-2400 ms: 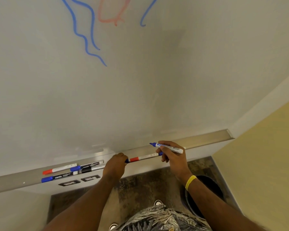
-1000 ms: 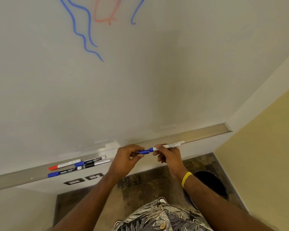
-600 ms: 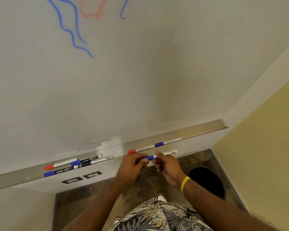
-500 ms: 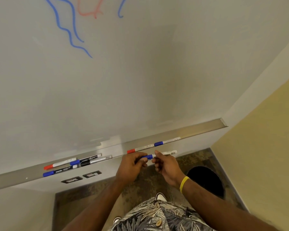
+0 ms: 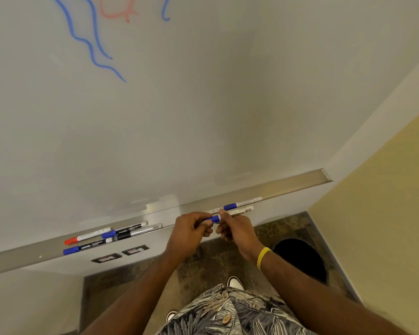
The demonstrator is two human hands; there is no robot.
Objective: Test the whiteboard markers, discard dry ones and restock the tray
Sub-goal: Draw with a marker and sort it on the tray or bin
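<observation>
Both hands hold one blue-capped white marker just in front of the metal tray. My left hand pinches its blue cap end; my right hand grips the white barrel. Behind it on the tray lies another blue-capped marker; a red-capped one is mostly hidden by my hands. On the tray's left part lie a red-capped marker, two blue-capped markers and a black and silver marker. The whiteboard carries blue and red scribbles at the top.
A dark round bin stands on the speckled floor at the lower right, under the tray's end. A yellow wall closes the right side. Two wall sockets sit under the tray.
My left hand came off the tray and took the cap end of the marker my right hand holds. Both hands lowered slightly, uncovering markers on the tray.
</observation>
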